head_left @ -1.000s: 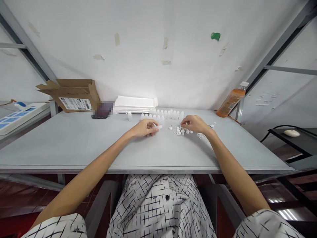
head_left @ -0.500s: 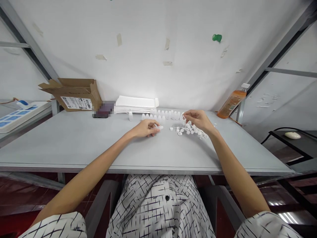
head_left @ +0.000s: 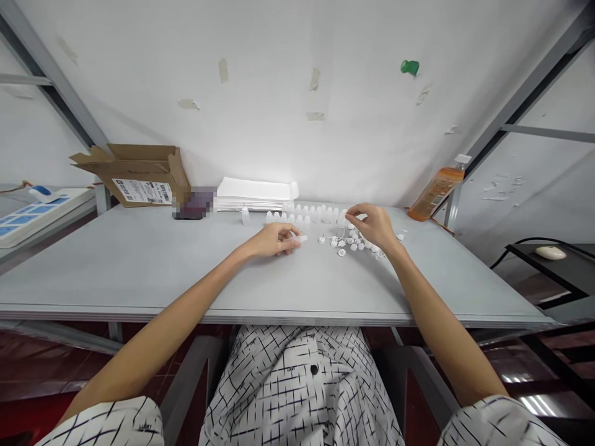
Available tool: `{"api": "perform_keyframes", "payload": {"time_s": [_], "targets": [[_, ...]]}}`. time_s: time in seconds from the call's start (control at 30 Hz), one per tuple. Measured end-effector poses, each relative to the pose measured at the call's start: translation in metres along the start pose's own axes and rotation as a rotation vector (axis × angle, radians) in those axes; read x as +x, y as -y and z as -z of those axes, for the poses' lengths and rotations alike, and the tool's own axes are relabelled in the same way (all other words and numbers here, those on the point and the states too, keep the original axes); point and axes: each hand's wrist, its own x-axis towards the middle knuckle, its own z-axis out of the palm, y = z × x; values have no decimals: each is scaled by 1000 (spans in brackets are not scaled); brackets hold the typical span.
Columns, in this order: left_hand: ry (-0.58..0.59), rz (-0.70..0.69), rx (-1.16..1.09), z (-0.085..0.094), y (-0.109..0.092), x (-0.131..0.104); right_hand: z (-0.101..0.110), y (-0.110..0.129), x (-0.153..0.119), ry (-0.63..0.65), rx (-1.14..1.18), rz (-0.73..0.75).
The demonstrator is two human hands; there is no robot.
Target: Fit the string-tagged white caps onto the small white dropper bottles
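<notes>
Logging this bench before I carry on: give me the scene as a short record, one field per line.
Left grip: holds a small translucent white plastic bottle, nozzle pointing right
Right grip: over scattered small white plastic caps; anything held is too small to tell
Rows: upright translucent white bottles, beyond the hands
Back left: open brown cardboard box
Back middle: stack of flat white pieces
Back right: orange plastic drink bottle, white cap

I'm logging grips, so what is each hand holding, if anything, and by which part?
The left hand holds a small translucent bottle around its body, narrow end sticking out. Whether the right hand pinches anything cannot be told.
</notes>
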Motion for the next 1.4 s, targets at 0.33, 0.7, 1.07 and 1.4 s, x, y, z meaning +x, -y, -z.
{"api": "perform_keyframes", "payload": {"time_s": [0.33, 0.7, 1.07, 1.4], "targets": [[1, 7, 4, 0, -4, -1, 5, 0, 2, -103, 96, -173], [2, -10, 35, 1, 1, 0, 7, 1, 1, -171, 215, -313], [7, -2, 33, 2, 0, 0, 4, 16, -2, -204, 431, -314], [14, 7, 28, 2, -1, -1, -2, 5, -1, -227, 324, -308]]}}
